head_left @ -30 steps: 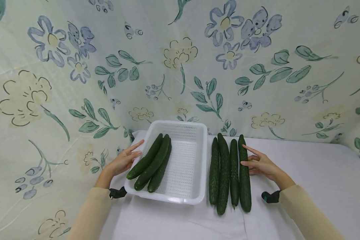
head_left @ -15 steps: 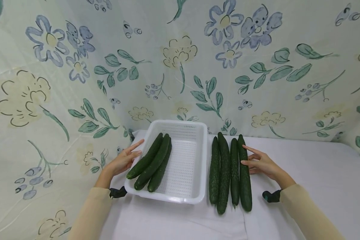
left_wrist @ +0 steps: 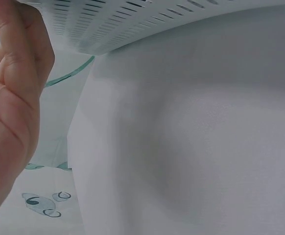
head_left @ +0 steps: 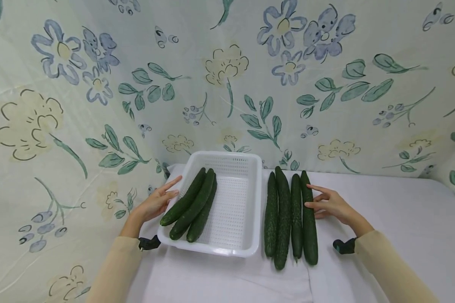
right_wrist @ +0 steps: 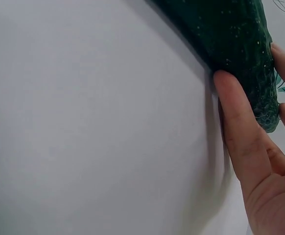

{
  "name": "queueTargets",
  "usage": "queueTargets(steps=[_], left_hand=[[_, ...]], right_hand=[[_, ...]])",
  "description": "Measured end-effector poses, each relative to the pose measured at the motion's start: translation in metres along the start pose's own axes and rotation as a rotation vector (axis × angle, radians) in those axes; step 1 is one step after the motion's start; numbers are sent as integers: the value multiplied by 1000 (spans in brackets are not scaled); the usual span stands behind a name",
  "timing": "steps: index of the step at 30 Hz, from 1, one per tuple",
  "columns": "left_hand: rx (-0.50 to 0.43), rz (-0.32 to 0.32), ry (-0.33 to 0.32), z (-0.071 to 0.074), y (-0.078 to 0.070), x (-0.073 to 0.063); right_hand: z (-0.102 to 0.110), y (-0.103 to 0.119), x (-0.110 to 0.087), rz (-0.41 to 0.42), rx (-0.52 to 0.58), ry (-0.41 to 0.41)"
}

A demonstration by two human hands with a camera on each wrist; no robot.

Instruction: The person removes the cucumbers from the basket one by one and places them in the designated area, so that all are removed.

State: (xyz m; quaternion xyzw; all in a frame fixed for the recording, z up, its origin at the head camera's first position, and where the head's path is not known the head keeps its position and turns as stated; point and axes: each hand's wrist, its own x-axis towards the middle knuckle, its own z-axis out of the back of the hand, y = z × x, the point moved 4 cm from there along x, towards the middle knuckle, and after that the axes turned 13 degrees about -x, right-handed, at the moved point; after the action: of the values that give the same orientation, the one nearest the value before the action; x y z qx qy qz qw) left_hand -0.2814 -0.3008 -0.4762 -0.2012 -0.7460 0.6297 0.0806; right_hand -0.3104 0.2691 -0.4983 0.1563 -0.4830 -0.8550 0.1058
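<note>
Cucumbers [head_left: 283, 219] lie side by side in a row of four on the white-covered bench [head_left: 394, 210], with three more cucumbers [head_left: 193, 208] slanted close together along the left part of the white basket [head_left: 231, 214], which stands just left of the row. The left hand [head_left: 157, 204] touches the basket's outer left side, its first two fingers fairly straight and spread apart; where its thumb sits cannot be told. The right hand [head_left: 331, 206] pinches the rightmost cucumber [head_left: 310, 229] towards its far end, two fingertips over the top and the thumb against its right side.

The step in hand seems to be taking hold of this one cucumber while the other hand steadies the basket. A lift from here would probably call for a firmer grip nearer the middle, since the long near end could droop or swing. Carrying it leftwards would need height enough to pass over its three neighbours and the basket's right rim, with room to lay it down right of those inside
</note>
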Motion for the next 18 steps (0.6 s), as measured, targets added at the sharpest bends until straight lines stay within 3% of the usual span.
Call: queueTargets(steps=[10,18], left_hand=[[6,-3,-2,0,0,0],[3,-1,-9,1,0,0]], right_hand=[[3,0,-1,-10,-30,-40],[17,0,-2,-7,-18,-133]])
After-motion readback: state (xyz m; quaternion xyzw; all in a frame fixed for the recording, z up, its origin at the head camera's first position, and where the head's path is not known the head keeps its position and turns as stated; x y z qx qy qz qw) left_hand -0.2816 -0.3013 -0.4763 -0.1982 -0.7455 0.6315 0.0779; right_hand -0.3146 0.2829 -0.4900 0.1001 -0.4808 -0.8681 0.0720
